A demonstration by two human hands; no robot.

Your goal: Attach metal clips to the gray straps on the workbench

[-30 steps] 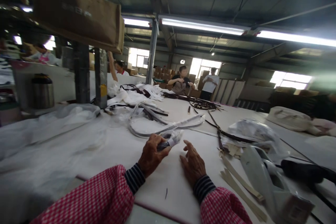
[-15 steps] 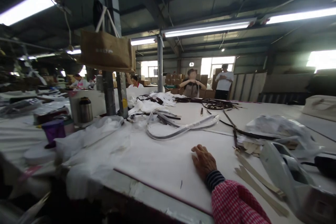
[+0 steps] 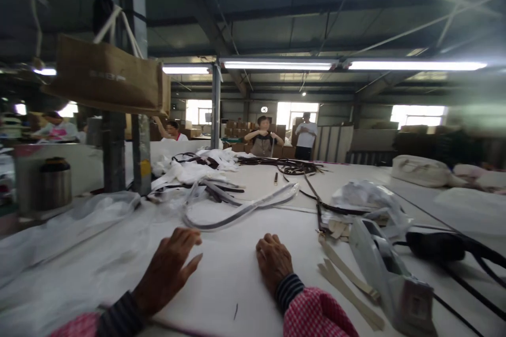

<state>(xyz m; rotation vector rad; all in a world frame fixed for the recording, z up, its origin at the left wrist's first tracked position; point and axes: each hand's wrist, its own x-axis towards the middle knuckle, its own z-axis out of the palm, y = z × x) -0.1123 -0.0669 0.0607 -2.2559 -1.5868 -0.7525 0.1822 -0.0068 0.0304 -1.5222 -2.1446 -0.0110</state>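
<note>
White workshop desk [image 3: 229,279]: a plastic-wrapped gray strap [image 3: 237,215] curves crosswise just beyond the nearer left hand [image 3: 169,268], thumb and fingers parted; the right hand [image 3: 274,262] rests knuckles-up, its grip hidden.

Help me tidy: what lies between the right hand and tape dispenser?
The head view shows beige strips on the table between the right hand and the tape dispenser.

On the flat white table [image 3: 221,274] lies a curved grey plastic-wrapped strap [image 3: 233,217]. Behind it are coiled dark-brown straps [image 3: 297,170]; near right, flat beige strips [image 3: 350,293] lie left of a grey plastic tape dispenser [image 3: 395,289].
</note>
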